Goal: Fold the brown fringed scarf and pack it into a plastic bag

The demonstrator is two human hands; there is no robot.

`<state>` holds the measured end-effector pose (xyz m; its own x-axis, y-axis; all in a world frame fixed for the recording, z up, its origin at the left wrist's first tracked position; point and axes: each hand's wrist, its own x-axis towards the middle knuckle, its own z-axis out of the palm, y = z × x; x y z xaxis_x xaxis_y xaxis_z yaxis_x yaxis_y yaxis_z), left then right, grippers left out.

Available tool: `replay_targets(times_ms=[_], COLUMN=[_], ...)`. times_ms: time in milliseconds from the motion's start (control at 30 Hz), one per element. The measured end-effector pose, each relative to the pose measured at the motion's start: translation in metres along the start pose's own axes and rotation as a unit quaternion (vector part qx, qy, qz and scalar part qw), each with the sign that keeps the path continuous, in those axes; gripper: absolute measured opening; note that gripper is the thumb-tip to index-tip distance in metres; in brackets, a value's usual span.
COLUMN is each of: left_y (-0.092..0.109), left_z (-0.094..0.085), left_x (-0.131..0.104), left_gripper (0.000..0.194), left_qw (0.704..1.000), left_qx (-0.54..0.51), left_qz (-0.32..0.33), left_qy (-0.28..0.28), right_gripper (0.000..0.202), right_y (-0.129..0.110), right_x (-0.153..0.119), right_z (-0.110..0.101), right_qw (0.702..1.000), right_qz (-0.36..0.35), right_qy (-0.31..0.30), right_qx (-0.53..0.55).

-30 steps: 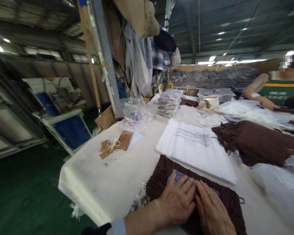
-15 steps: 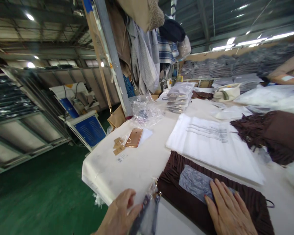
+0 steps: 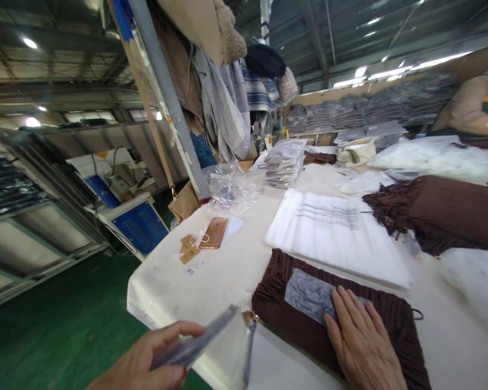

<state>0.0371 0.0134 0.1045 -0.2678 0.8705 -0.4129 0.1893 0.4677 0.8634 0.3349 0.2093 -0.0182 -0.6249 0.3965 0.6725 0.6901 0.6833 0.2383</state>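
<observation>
A dark brown fringed bag lies flat at the table's front edge, with a crumpled sheet of grey film on top. My right hand rests palm down on the film and the bag, fingers stretched out. Off the bag's left end, my left hand grips a flat grey strip between thumb and fingers; its material is hard to make out. Another narrow grey strip hangs from a metal clasp at the bag's left corner.
Behind the bag lies a stack of white printed bags. A phone and cardboard tags are on the left. Another brown fringed piece lies right. A metal post rises at the table's left edge. A person's arm shows far right.
My left hand has moved left and down and now holds the grey strip away from the bag. My right hand stays flat on the bag. The whole view has shifted slightly.
</observation>
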Motion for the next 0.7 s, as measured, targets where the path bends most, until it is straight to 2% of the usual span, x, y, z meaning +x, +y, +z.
replay_targets(times_ms=[67,133,200,267,333,433,500,567,633,700], left_y=[0.043,0.079,0.104,0.114,0.111,0.092,0.077,0.067,0.061,0.059], left_z=[0.001,0.017,0.048,0.087,0.126,0.166,0.177,0.181,0.182,0.181], left_x=[0.011,0.032,0.061,0.095,0.126,0.156,0.164,0.167,0.167,0.165], left_gripper=[0.046,0.053,0.055,0.056,0.057,0.037,0.029,0.029,0.031,0.033], left_qw=[0.998,0.991,0.979,0.965,0.922,0.888,0.882,0.877,0.871,0.866], left_qx=[-0.054,-0.082,-0.059,0.058,0.251,0.337,0.353,0.370,0.386,0.396], left_qz=[0.021,0.066,0.142,0.203,0.259,0.286,0.292,0.295,0.298,0.301], left_qy=[-0.035,-0.080,-0.131,-0.157,-0.141,-0.129,-0.107,-0.079,-0.060,-0.049], right_gripper=[0.036,0.036,0.035,0.034,0.035,0.055,0.070,0.073,0.070,0.062], right_y=[-0.002,-0.003,-0.004,-0.005,-0.006,-0.009,-0.009,-0.007,-0.003,0.001], right_x=[-0.001,-0.002,-0.004,-0.006,-0.007,-0.008,-0.005,0.001,0.008,0.012], right_z=[0.002,0.004,0.006,0.009,0.012,0.013,0.006,-0.005,-0.014,-0.017], right_qw=[0.999,0.999,0.999,0.999,0.997,0.984,0.964,0.949,0.961,0.982], right_qz=[0.032,0.053,0.046,0.045,0.072,0.157,0.229,0.264,0.224,0.147], right_qy=[0.006,0.000,-0.010,-0.015,-0.006,0.043,0.068,0.087,0.102,0.086], right_qx=[0.006,0.010,0.013,0.018,0.030,0.073,0.118,0.146,0.126,0.075])
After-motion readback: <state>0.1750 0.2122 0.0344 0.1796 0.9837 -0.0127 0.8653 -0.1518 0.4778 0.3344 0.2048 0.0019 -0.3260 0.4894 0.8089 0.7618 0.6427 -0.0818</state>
